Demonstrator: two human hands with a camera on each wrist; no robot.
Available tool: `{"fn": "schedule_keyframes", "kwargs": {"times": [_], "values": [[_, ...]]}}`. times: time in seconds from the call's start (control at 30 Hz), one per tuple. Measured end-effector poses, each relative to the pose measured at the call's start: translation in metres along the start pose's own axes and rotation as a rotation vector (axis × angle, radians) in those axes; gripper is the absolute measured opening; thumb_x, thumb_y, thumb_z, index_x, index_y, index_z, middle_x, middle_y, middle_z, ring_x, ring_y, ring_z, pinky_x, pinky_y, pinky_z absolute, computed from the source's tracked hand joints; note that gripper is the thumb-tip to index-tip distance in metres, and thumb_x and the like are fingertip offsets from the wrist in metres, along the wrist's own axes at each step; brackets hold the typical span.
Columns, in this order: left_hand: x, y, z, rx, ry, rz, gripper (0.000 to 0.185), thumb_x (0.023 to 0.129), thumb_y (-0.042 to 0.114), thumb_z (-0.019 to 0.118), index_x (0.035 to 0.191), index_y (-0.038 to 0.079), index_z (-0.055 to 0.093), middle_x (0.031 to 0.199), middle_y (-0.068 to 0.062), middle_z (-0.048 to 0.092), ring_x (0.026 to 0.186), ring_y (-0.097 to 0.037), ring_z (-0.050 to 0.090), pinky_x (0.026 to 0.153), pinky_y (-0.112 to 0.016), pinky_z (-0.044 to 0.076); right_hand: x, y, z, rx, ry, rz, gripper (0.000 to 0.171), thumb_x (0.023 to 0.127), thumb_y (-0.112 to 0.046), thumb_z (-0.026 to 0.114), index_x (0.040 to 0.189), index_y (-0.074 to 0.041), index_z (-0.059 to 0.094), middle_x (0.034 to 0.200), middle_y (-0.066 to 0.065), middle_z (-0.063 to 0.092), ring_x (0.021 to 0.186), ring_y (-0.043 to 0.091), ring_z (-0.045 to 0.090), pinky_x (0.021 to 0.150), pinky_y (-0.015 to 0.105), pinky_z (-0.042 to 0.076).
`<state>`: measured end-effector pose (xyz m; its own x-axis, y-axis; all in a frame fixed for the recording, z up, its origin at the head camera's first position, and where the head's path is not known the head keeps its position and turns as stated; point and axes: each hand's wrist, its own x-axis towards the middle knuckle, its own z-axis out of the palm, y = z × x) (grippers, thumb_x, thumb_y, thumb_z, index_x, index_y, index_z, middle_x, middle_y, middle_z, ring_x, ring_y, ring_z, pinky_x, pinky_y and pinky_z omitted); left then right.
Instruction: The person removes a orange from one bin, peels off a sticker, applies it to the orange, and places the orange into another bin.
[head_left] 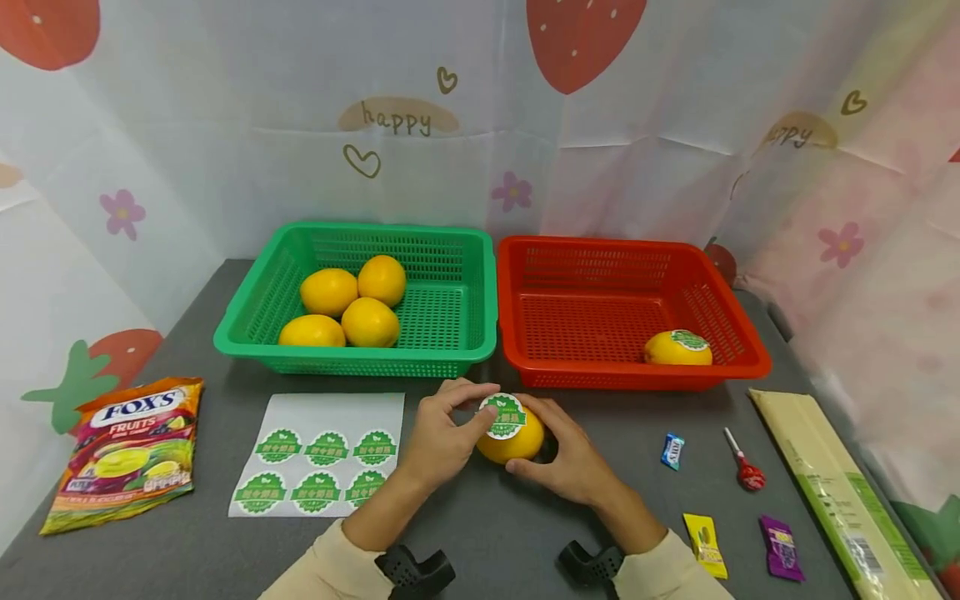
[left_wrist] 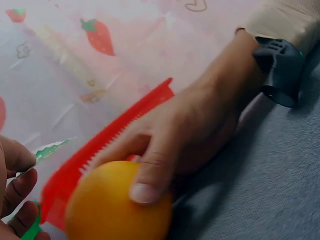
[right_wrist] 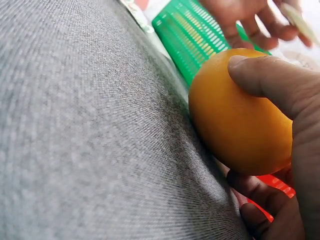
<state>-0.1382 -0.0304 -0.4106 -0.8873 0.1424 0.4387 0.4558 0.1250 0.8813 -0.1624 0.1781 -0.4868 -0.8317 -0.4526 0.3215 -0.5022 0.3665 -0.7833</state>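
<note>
On grey cloth at 6 o'clock of the red basket (head_left: pixel 525 379): keep right hand (head_left: pixel 573 462) curled round the lemon (head_left: pixel 512 446), pinch sticker (head_left: pixel 504 415) with left hand (head_left: pixel 442 437) fingertips, lay flat, smooth outward from centre.

Yellow-orange fruit (head_left: pixel 512 442) wears a green-and-white sticker (head_left: pixel 506 415) — green basket (head_left: pixel 457 350), red basket (head_left: pixel 738 367), grey tabletop (head_left: pixel 480 517) — backdrop (head_left: pixel 225 125) printed with red strawberries.
</note>
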Motion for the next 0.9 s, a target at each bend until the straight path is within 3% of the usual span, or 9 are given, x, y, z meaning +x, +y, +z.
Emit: {"fn": "schedule_keyframes", "kwargs": {"times": [0.27, 0.47, 0.63, 0.7, 0.77, 0.9], "values": [[-0.001, -0.007, 0.016, 0.021, 0.019, 0.063, 0.022, 0.082, -0.012, 0.067, 0.104, -0.013, 0.068, 0.093, -0.021, 0.065, 0.087, -0.041, 0.052, 0.075, -0.048, 0.044, 0.0, 0.001, 0.001, -0.008, 0.0, -0.001, 0.078, 0.077, -0.029, 0.083, 0.144, -0.024, 0.044, 0.13, -0.003, 0.051, 0.11, 0.017, 0.052, 0.093, 0.045, 0.042], [-0.003, -0.013, 0.02, 0.071, 0.036, 0.073, 0.026, 0.08, -0.012, 0.069, 0.106, -0.013, 0.068, 0.092, -0.021, 0.063, 0.087, -0.038, 0.053, 0.075, -0.043, 0.045, 0.0, -0.001, 0.001, -0.009, 0.001, 0.024, 0.08, 0.077, -0.024, 0.084, 0.145, -0.02, 0.043, 0.131, 0.0, 0.051, 0.111, 0.02, 0.052, 0.093, 0.047, 0.041], [-0.005, -0.047, 0.025, 0.102, 0.057, 0.079, 0.034, 0.083, -0.001, 0.072, 0.116, -0.006, 0.067, 0.1, -0.016, 0.058, 0.095, -0.031, 0.053, 0.082, -0.043, 0.046, 0.001, 0.0, 0.001, -0.009, 0.007, 0.032, 0.078, 0.077, -0.029, 0.083, 0.145, -0.019, 0.044, 0.131, -0.003, 0.05, 0.111, 0.018, 0.052, 0.093, 0.047, 0.042], [-0.006, -0.063, 0.027, 0.112, 0.072, 0.108, 0.041, 0.083, 0.003, 0.074, 0.123, 0.001, 0.065, 0.103, -0.014, 0.056, 0.096, -0.027, 0.054, 0.084, -0.041, 0.046, 0.0, -0.001, 0.0, -0.005, 0.008, 0.029, 0.079, 0.078, -0.031, 0.081, 0.146, -0.019, 0.042, 0.132, -0.004, 0.049, 0.112, 0.015, 0.051, 0.093, 0.047, 0.042], [-0.007, -0.067, 0.028, 0.123, 0.082, 0.168, 0.046, 0.083, 0.006, 0.075, 0.127, 0.004, 0.064, 0.105, -0.014, 0.054, 0.096, -0.025, 0.055, 0.084, -0.038, 0.047, 0.0, -0.002, 0.0, 0.016, 0.021, 0.01, 0.08, 0.08, -0.026, 0.079, 0.149, -0.017, 0.038, 0.134, 0.0, 0.047, 0.113, 0.016, 0.05, 0.094, 0.046, 0.041], [-0.009, -0.073, 0.031, 0.173, 0.093, 0.299, 0.039, 0.083, 0.006, 0.076, 0.121, 0.004, 0.068, 0.109, -0.012, 0.054, 0.096, -0.026, 0.055, 0.08, -0.037, 0.049, 0.001, -0.008, 0.0, 0.077, 0.113, -0.133, 0.07, 0.084, -0.005, 0.072, 0.147, -0.009, 0.04, 0.138, 0.014, 0.044, 0.12, 0.027, 0.048, 0.098, 0.046, 0.039]]}}
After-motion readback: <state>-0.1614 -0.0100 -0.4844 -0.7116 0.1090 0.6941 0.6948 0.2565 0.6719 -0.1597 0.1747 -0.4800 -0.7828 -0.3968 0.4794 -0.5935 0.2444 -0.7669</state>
